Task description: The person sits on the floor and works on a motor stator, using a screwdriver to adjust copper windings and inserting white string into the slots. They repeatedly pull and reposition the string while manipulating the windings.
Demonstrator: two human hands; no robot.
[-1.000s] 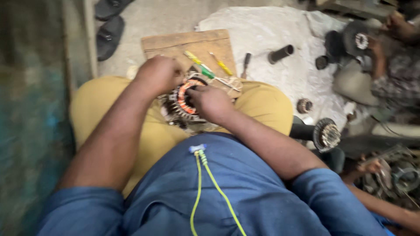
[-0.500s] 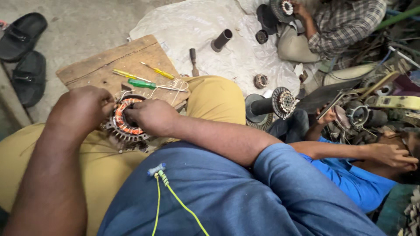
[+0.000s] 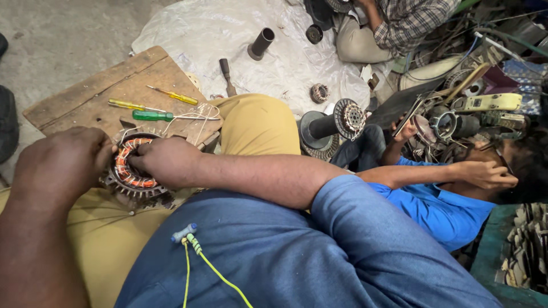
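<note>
Both hands close on a round motor stator [image 3: 132, 170] that rests on the person's lap, over the tan trousers [image 3: 251, 128]: the left hand [image 3: 57, 165] wraps its grip around the stator's left rim, and the right hand [image 3: 165, 161] lies over the right side with its fingers [image 3: 137, 162] curled into the ring of orange copper windings. How hard either grip clamps cannot be told, since the fingertips are mostly hidden behind the knuckles, but each hand is plainly in contact with the metal ring. Thin loose wires run from the stator up onto a worn wooden board [image 3: 85, 97] just beyond the hands, which lies on the floor and serves as a low table. On that board lie a green-handled screwdriver [image 3: 152, 116], a yellow-handled screwdriver [image 3: 130, 105] just above it and another yellow-handled one [image 3: 174, 96] nearer the board's far edge. Past the board a crumpled pale plastic sheet [image 3: 200, 34] covers the floor, carrying a dark-handled tool [image 3: 226, 74], a dark metal tube [image 3: 261, 43] and a small wound coil [image 3: 320, 92]. A motor rotor on a thick shaft [image 3: 334, 122] stands beside the knee. To the right, a person in a blue shirt [image 3: 439, 208] leans over scrap parts; a person in a checked shirt [image 3: 408, 20] sits further back.
</note>
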